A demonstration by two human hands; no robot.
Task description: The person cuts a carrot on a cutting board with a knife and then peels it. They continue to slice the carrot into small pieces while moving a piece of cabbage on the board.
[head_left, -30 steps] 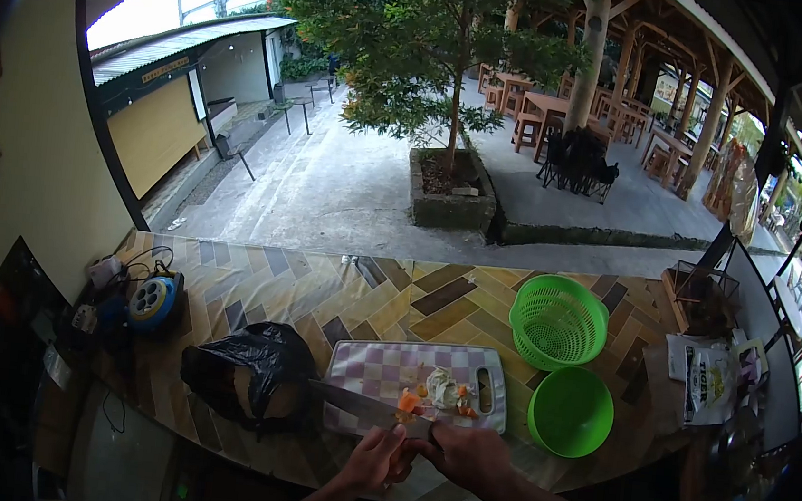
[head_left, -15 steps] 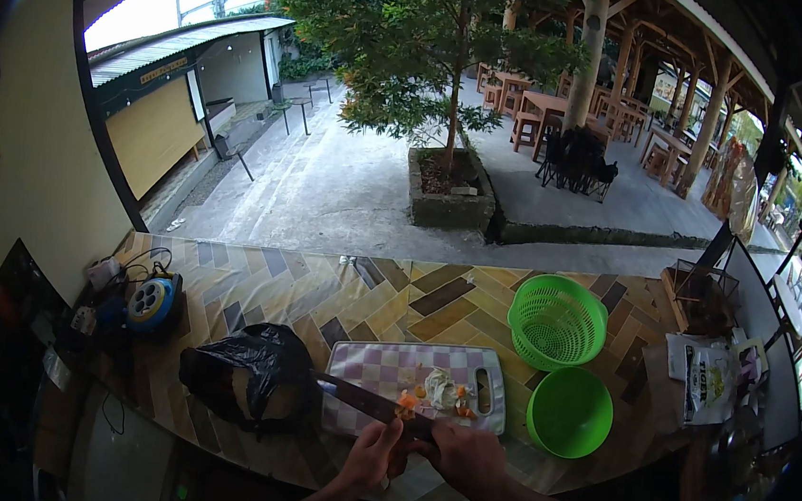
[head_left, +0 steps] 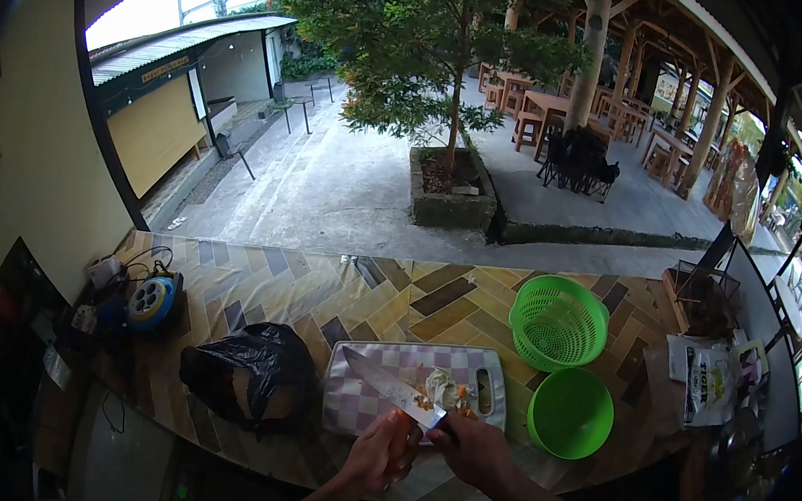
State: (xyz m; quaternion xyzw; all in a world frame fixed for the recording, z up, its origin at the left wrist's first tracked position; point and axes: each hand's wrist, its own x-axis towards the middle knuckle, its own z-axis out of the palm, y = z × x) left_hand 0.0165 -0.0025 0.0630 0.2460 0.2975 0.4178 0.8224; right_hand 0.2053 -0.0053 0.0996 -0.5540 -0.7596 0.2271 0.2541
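Note:
My right hand (head_left: 474,453) is closed round the dark handle of a knife (head_left: 389,383), whose broad blade points up and left over the chequered cutting board (head_left: 358,414). Just left of the handle, my left hand (head_left: 383,451) is wrapped round an orange piece of food (head_left: 400,424), mostly hidden by the fingers. Small orange bits and a pale, whitish heap (head_left: 442,386) lie on the board's right half, near its handle slot.
A black plastic bag (head_left: 262,372) sits left of the board. Right of it stand a green bowl (head_left: 570,413) and a green strainer basket (head_left: 559,323). A blue cable reel (head_left: 150,300) is at the left, packets (head_left: 709,382) at the right.
The knife blade has swung up and turned its flat side to view, away from the orange piece. My right hand has shifted slightly right, and my left hand has turned.

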